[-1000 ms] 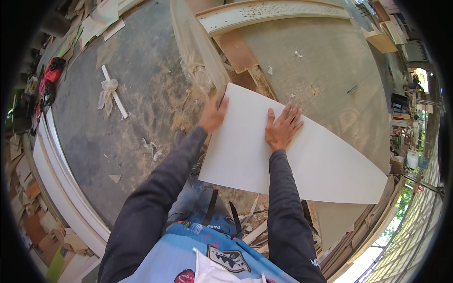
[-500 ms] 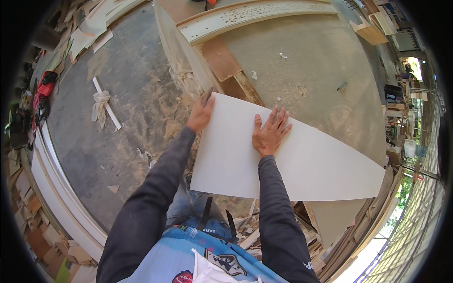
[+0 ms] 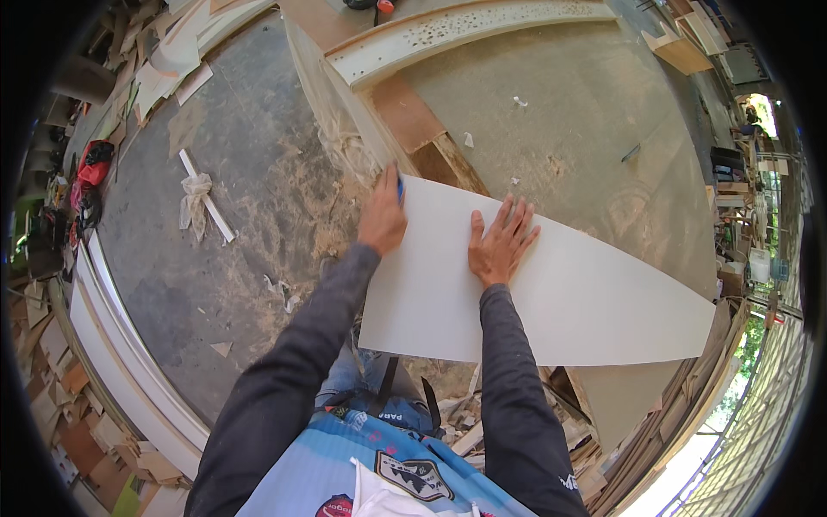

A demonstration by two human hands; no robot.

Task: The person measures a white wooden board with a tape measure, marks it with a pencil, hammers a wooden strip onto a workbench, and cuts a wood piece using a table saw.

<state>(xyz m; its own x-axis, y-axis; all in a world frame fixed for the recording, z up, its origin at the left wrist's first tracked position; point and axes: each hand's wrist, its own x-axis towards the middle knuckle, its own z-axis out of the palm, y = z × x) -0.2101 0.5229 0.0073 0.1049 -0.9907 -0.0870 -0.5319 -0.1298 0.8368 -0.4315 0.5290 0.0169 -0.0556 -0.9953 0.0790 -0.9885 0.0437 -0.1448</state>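
Observation:
A large white board (image 3: 439,284) with one curved side lies in front of me. My left hand (image 3: 383,215) is closed at the board's far left corner. A narrow blue object (image 3: 401,189) shows along its fingers, mostly hidden, so I cannot tell its kind. My right hand (image 3: 501,241) is open, resting palm down near the board's far edge with the fingers spread. Under the board's far side, wooden strips and a brown panel (image 3: 405,112) show.
Beyond the board stands a long curved white piece (image 3: 465,39) dotted with holes. Thin plastic sheeting (image 3: 332,121) hangs beside it. To the left, a white strip (image 3: 207,196) with plastic tied round it lies on the dusty floor. Long white panels (image 3: 129,362) and wood offcuts (image 3: 86,439) fill the lower left.
My left hand has turned and shifted slightly inward over the board's corner, and the blue object now shows. My right hand keeps its place on the board. The whole view has shifted slightly.

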